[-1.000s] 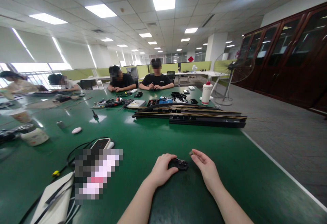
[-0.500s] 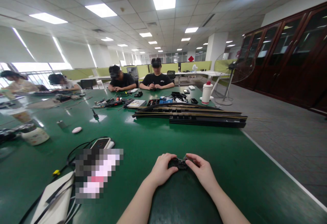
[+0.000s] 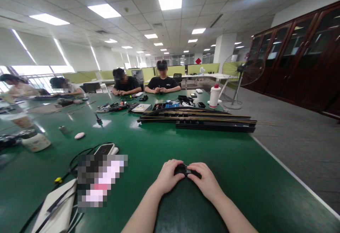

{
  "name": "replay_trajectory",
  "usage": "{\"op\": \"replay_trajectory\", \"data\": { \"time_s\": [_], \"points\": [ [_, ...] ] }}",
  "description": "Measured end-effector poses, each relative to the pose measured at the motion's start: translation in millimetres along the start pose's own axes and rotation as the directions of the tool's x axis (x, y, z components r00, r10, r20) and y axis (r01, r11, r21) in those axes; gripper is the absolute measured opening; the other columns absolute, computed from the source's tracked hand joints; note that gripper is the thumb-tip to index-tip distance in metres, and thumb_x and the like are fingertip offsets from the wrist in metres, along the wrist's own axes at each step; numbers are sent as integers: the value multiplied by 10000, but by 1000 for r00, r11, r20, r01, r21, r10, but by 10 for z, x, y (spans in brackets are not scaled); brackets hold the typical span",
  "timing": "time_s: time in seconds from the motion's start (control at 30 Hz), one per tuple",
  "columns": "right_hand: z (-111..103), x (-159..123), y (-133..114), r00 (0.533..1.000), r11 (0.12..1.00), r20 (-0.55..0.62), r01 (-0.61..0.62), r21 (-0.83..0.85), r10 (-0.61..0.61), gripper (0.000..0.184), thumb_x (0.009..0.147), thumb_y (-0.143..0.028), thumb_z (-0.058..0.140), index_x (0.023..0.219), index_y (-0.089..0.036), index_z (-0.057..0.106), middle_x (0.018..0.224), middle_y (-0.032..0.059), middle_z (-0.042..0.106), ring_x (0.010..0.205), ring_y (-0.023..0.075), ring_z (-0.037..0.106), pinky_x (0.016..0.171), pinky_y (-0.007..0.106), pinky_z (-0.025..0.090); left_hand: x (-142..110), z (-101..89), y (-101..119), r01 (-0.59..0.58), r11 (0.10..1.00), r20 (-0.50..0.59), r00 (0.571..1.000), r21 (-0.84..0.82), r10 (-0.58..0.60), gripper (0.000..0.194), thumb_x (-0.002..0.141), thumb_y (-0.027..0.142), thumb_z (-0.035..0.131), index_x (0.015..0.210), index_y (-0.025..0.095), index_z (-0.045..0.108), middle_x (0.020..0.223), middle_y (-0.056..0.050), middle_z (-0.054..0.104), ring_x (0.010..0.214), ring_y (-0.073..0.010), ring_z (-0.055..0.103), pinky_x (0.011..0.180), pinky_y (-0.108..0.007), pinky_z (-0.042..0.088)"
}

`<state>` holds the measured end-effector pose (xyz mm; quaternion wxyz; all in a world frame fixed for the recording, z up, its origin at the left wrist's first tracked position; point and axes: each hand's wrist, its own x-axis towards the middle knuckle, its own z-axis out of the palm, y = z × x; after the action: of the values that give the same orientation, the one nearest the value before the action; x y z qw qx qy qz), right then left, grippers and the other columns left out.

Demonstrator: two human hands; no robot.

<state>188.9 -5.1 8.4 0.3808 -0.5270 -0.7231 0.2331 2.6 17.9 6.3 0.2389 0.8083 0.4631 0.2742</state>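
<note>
Low over the green table, a small black plastic part is held between my two hands. My left hand grips its left end, thumb below and fingers above. On its right end, my right hand is closed with thumb and fingertips around a dark piece. Whether that piece is separate or joined to the part I cannot tell. Fingers hide much of both, and their exact kind is not clear.
Black rails with thin brass-coloured rods lie across the table ahead. Behind them stand a white bottle with a red cap and assorted tools. A power bank, cables and a white box lie left. Co-workers sit opposite.
My right hand has shifted slightly left and its fingers have come down over the part's right end. My left hand stays in place. The view has barely moved.
</note>
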Motion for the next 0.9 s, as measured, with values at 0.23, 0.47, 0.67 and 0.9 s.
{"op": "replay_trajectory", "data": {
  "time_s": [0.23,0.47,0.67,0.9],
  "points": [
    [-1,-8,-40,996,981,84,23,-192,-7,202,779,-261,577,959,-243,667,1090,51,644,1061,232,531,933,401,394,10,31,-29,-9,1000,-15,1000,1,9,375,711,176,621,1076,218,552,1048,-31,603,976,-209,533,880,-349,399],
    [11,-36,-46,994,968,94,74,-241,-52,222,824,-254,508,1002,-230,638,1129,61,625,1081,236,521,940,412,389,6,23,-5,-3,1000,-16,1000,3,3,363,709,156,610,1064,211,552,1032,-37,605,962,-209,536,873,-350,404],
    [24,-36,-60,993,963,96,91,-255,-69,224,827,-243,499,1005,-227,633,1117,68,630,1069,240,529,928,420,399,9,26,-20,-1,1000,-16,1000,9,1,366,713,166,613,1070,213,550,1038,-38,605,968,-210,537,874,-351,404],
    [35,-46,-79,991,951,73,126,-282,-110,228,824,-203,490,1003,-222,629,1098,76,637,1046,238,548,904,412,423,13,39,-39,-4,1000,-26,1000,9,4,367,705,176,632,1063,218,559,1034,-31,606,958,-207,539,867,-345,406]
  ]
}}
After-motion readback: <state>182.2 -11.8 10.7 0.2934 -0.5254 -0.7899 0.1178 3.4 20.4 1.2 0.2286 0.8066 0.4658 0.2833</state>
